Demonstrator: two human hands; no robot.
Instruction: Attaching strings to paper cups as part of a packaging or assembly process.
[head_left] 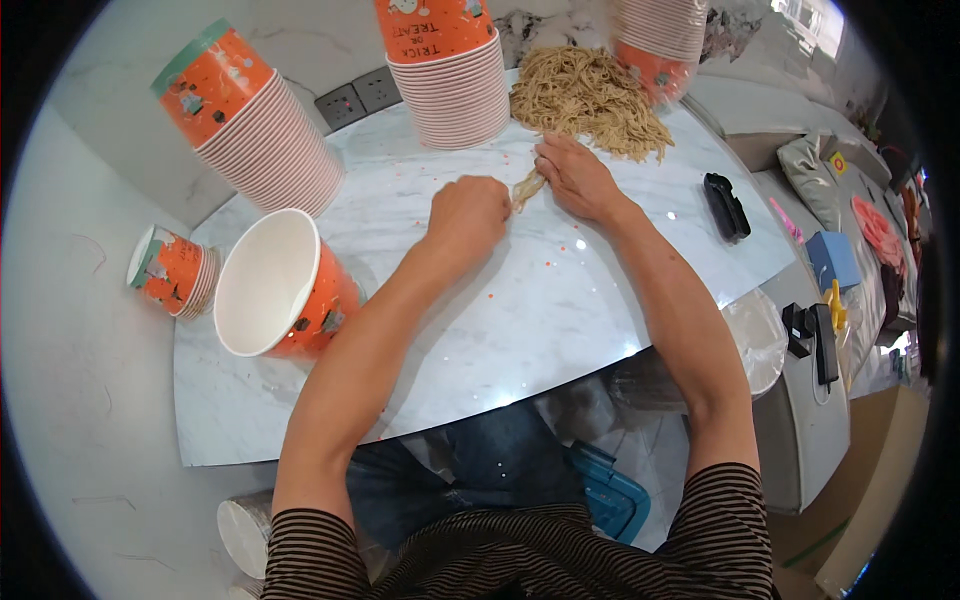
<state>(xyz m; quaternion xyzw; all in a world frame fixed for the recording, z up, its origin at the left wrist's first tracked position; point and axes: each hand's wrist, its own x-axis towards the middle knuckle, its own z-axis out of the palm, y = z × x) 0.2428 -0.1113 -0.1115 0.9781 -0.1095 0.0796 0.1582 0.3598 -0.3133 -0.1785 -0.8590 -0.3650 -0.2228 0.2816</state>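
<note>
A heaped pile of tan, stringy strands point(590, 95) lies at the far side of the marble-patterned table. Just in front of it, my right hand point(578, 178) is closed, with its fingers pinched on a small bunch of tan strands point(527, 188). The bunch hangs out toward my left hand point(470, 215), whose fingers are curled closed beside its lower end. What the left fingers hold, if anything, is hidden behind the knuckles. Small orange specks are scattered on the tabletop point(480, 330) around both hands.
A large open orange-and-white paper bucket point(330, 290) stands left of my left forearm. Stacked buckets point(275, 140) lean behind it, with another stack point(450, 100) at the back and a wrapped stack point(655, 60) beyond the pile. Small cups point(185, 275) sit far left; a black case point(727, 207) lies right.
</note>
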